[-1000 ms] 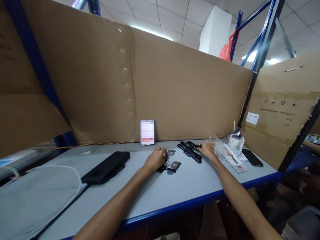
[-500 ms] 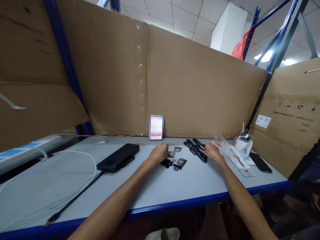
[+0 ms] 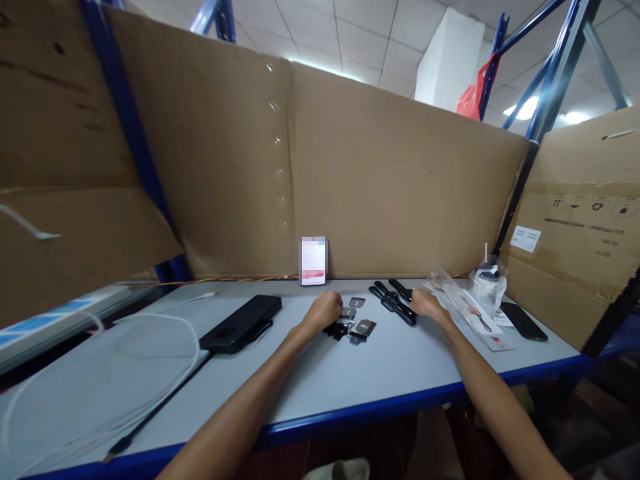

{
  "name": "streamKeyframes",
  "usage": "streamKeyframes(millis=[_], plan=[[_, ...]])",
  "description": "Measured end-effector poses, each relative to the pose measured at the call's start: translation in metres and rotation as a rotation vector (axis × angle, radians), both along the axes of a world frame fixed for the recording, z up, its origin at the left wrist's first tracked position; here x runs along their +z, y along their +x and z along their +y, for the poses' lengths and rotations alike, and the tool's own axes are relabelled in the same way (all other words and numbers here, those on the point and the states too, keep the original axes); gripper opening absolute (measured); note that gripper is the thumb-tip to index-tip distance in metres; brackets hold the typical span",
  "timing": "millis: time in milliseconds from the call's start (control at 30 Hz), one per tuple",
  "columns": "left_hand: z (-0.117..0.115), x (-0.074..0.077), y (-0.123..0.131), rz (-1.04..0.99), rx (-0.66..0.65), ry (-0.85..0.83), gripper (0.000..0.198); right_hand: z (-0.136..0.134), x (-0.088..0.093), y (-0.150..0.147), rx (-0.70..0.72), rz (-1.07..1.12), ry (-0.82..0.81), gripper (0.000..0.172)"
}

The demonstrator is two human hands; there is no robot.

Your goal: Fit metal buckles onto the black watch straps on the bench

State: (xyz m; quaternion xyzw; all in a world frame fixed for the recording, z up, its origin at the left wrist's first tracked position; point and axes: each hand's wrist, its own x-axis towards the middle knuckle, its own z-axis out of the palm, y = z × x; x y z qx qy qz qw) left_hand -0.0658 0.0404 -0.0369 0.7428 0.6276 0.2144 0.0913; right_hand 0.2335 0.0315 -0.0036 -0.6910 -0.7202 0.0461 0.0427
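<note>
My left hand (image 3: 324, 312) rests at the left edge of a small group of flat metal pieces (image 3: 366, 327) and black pieces (image 3: 340, 331), its fingers curled together; whatever they hold is too small to tell. Close to the black-handled tools (image 3: 393, 301) is my right hand (image 3: 424, 303), with its fingers bent toward the end of one black handle (image 3: 400, 289). Its fingertips are partly hidden, so its hold on that handle cannot be made out. Another grey plate (image 3: 357, 302) lies between the two hands.
A black power bank (image 3: 243, 323) and white cables (image 3: 190, 327) lie at left. A lit phone (image 3: 314, 261) leans on the cardboard wall (image 3: 400, 180). At right are clear packaging (image 3: 475, 313), a bagged cup (image 3: 486, 283) and a dark phone (image 3: 523, 321).
The view has shifted slightly. Both hands stay near the same items, and my right hand sits a little farther from the front black tools.
</note>
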Motion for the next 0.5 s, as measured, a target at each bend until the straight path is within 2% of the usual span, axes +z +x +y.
streamKeyframes(millis=[167,333,433,500], plan=[[-0.0028,-0.0026,-0.0037,0.102,-0.016,0.071,0.024,0.0016,-0.0026,-0.0007,0.0,0.03,0.02,0.032],[-0.0047,-0.0029,-0.0056,0.147,-0.018,0.036,0.021,0.0039,-0.0083,-0.003,-0.019,0.074,0.115,0.029],[-0.0053,-0.0025,-0.0036,0.149,0.003,0.047,0.019,0.0065,-0.0051,-0.0065,-0.036,0.247,0.228,0.025],[-0.0062,-0.002,-0.002,0.14,-0.005,0.037,0.019,0.0076,0.0,-0.009,-0.002,0.49,0.368,0.024]])
